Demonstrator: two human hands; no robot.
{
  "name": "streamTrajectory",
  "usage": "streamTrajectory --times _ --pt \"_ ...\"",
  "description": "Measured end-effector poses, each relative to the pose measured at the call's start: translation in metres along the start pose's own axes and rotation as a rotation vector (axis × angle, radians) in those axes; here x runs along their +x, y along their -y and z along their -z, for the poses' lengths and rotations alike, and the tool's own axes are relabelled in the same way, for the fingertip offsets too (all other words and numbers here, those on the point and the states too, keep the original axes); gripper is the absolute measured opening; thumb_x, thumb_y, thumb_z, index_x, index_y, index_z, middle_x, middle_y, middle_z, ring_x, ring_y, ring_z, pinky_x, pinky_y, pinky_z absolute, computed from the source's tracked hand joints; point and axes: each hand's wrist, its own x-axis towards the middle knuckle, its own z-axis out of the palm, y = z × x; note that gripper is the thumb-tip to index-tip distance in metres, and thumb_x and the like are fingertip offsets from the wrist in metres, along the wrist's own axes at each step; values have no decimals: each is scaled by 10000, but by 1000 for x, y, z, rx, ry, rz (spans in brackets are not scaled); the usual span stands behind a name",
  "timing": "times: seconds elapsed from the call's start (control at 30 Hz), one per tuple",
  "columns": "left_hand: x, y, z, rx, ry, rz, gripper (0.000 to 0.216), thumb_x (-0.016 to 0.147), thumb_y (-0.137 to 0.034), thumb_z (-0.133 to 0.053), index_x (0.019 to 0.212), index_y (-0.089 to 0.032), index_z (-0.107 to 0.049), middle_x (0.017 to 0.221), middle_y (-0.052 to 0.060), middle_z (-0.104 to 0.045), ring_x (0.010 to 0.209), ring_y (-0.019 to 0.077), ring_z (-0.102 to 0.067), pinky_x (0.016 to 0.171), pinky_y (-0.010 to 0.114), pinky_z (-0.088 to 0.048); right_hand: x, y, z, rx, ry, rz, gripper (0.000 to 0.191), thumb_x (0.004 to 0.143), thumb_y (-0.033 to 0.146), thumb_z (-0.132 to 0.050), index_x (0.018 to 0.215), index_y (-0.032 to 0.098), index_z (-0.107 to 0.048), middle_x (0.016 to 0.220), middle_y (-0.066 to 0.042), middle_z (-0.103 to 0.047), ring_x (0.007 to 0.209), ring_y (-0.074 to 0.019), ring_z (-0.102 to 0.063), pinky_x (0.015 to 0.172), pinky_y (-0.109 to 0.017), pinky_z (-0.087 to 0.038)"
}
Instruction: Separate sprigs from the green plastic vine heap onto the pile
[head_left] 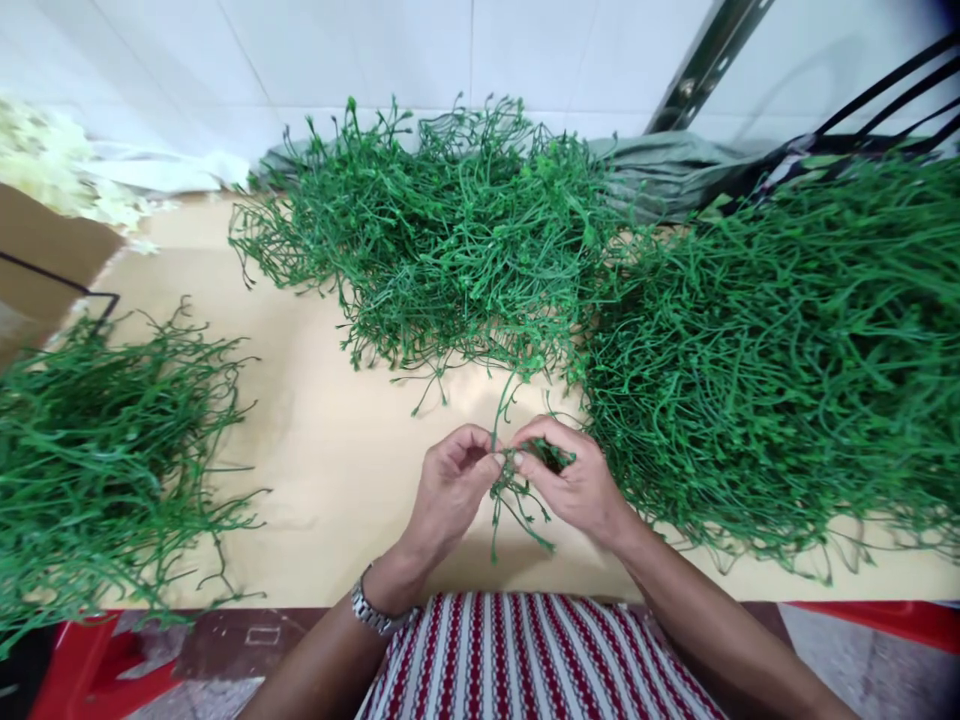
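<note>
Near the table's front edge, my left hand [454,485] and my right hand [574,475] meet with fingertips almost touching. Both pinch a small green artificial plant stem [517,490] whose thin, branching shoots hang below my fingers. One longer shoot sticks up between the hands. More green sprigs show within the curl of my right fingers. A large heap of the same stems [480,240] lies just beyond my hands. The right-hand heap [780,370] reaches close to my right forearm.
Another pile of green stems [112,460] hangs over the front edge at left. Pale artificial flowers [52,160] and a cardboard box [52,260] stand at the far left. A metal post [705,65] and black bars [892,90] rise at the back right. Red stools [97,665] sit below the table [322,430].
</note>
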Motion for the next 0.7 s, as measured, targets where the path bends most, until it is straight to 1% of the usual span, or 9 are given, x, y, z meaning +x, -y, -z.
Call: streamTrajectory --times 0.07,0.13,0.23,0.3,0.37,0.47,0.57,0.63,0.7 --pt "-1 1 0 93 -6 -26 118 683 -200 -617 668 -129 -525 597 -37 -483 522 56 -391 502 184 -321 2 2 2 94 60 -120 54 760 156 -520 790 162 -564 667 5 -567 596 -104 -513 558 -210 -407" --pt "-2 1 0 198 -23 -80 104 709 -199 -580 668 -133 -512 589 -39 -458 522 59 -380 497 185 -317 3 1 2 200 115 -198 82 755 201 -540 815 154 -571 650 11 -551 574 -98 -495 527 -199 -397" --pt "-3 2 0 360 -53 -215 81 734 -178 -526 666 -144 -496 601 -30 -451 554 78 -406 522 198 -340 3 -1 0 277 119 -257 136 727 253 -606 814 153 -574 644 18 -535 573 -94 -475 523 -194 -390" --pt "-4 2 1 437 -49 -288 76 747 -170 -501 674 -151 -491 614 -23 -458 566 86 -416 532 205 -347 2 -3 -2 285 103 -282 131 718 253 -625 783 155 -568 640 22 -524 578 -92 -464 528 -193 -386" --pt "-4 3 2 494 -27 -336 78 762 -171 -491 685 -157 -491 618 -21 -464 563 89 -415 534 210 -345 3 -4 -3 276 116 -283 98 728 234 -606 760 155 -557 639 23 -517 585 -92 -462 538 -194 -385" --pt "-4 3 5 557 16 -371 94 774 -173 -488 681 -163 -485 619 -14 -482 576 99 -436 548 219 -350 5 -4 -1 204 155 -208 14 750 162 -534 749 154 -546 643 23 -516 577 -86 -461 537 -188 -382" --pt "-4 0 7 619 11 -370 86 775 -172 -481 690 -165 -489 646 1 -513 616 119 -469 587 237 -370 8 -2 3 32 170 -7 93 735 84 -485 760 149 -547 678 9 -536 601 -91 -481 563 -194 -384" --pt "-5 -2 7 674 -20 -371 84 773 -174 -478 690 -168 -492 654 4 -521 638 132 -478 615 251 -378 9 -1 5 -110 177 128 109 744 77 -481 787 147 -553 718 -13 -557 653 -109 -506 611 -213 -395" --pt "-6 -5 7 720 -35 -373 96 772 -176 -474 678 -172 -489 644 0 -516 649 139 -479 636 261 -379 9 0 6 -220 193 187 103 781 102 -476 829 146 -554 762 -37 -576 701 -128 -527 650 -233 -406"
